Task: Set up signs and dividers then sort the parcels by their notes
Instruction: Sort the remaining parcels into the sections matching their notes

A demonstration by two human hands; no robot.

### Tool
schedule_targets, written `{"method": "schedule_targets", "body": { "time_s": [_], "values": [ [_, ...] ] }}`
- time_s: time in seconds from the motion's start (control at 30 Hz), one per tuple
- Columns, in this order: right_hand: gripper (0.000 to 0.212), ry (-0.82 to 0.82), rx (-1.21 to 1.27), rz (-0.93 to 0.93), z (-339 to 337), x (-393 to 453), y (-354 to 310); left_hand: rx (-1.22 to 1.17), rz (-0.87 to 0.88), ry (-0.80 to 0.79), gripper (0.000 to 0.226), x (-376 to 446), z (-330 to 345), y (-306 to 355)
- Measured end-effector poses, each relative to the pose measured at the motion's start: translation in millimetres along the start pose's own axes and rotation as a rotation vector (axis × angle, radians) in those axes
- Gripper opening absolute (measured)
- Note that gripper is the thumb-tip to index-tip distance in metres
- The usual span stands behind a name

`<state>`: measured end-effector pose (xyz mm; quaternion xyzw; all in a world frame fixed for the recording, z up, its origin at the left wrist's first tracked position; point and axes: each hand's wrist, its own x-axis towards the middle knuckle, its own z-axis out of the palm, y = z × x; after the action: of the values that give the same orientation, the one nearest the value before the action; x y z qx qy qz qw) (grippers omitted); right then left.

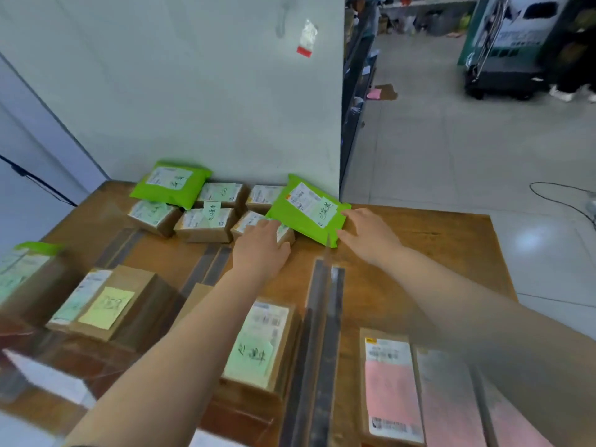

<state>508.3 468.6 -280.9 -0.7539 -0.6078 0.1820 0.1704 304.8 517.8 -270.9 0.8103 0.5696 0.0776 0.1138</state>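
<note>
At the near edge of the desk (451, 240), toward the right corner, lies a flat parcel with a pink note (392, 387), and another pink-noted parcel (448, 404) lies just beside it on the right. A clear divider (319, 333) on a dark base runs from the near edge toward the far edge, left of these. Left of the divider sits a brown box with a green note (258, 346), partly covered by the left forearm. Further left is a brown box with a yellow note (109, 301), and at the left edge a blurred box (22, 279) with a green bag on top. A second divider (206, 269) and a third (119, 250) stand between these groups.

Mid-desk, the left hand (263, 246) lies palm down, fingers fairly straight, on a small brown box (258, 225) and touches the near-left edge of a green bag (309, 209). The right hand (367, 233) reaches to the bag's right corner with fingers extended, touching its edge; whether any finger curls under it cannot be told. The bag lies tilted across the boxes, with a shipping label and a handwritten note.

Along the far edge, against the white wall (193, 91), unsorted brown boxes (206, 222) cluster, with another green bag (172, 183) on top at the left.
</note>
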Motion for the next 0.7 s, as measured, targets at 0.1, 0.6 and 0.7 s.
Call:
{"method": "schedule_targets", "body": {
  "time_s": [0.1, 0.6, 0.7],
  "values": [
    [0.052, -0.017, 0.080, 0.075, 11.6, 47.1, 1.6, -0.040, -0.005, -0.020, 0.054, 42.5, 14.6, -16.5],
    [0.092, -0.173, 0.027, 0.255, 89.5, 195.6, 54.8, -0.335, -0.099, -0.083, 0.051, 179.3, 103.2, -55.5],
    [0.106, -0.164, 0.030, 0.305, 91.0, 201.6, 61.0, -0.445, -0.087, -0.040, 0.052, 181.7, 109.9, -56.5]
  ]
}}
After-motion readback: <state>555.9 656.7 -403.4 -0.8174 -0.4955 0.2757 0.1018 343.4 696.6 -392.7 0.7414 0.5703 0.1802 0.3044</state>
